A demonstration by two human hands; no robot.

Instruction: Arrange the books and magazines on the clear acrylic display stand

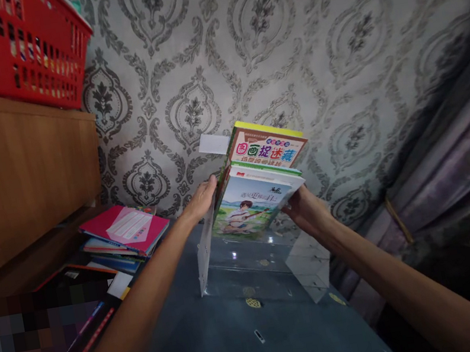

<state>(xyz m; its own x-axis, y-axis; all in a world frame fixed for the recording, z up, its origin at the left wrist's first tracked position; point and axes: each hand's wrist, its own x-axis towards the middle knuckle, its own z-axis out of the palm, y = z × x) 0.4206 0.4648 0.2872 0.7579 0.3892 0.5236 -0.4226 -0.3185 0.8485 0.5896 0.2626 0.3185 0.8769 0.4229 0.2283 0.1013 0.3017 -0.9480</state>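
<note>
Several books stand leaning in a clear plastic book rack [308, 275]. The front picture book [244, 207] shows a seated figure in a green field; behind it rises a brown book [266, 149] with colourful lettering and a yellow top edge. My left hand [203, 199] lies along the left side of the books and the rack's side panel, its visible fingers straight. On the other side, my right hand [310, 211] grips the books by their right edge, fingers partly hidden behind them. A white slip [214, 143] sticks out behind the books at the left.
The rack stands on a dark patterned cloth [240, 343] against a wallpapered wall [177, 47]. To the left lies a pile of books, a pink one [124, 227] on top. A red basket [33, 47] sits on a wooden cabinet [22, 169]. Curtains [397, 173] hang at right.
</note>
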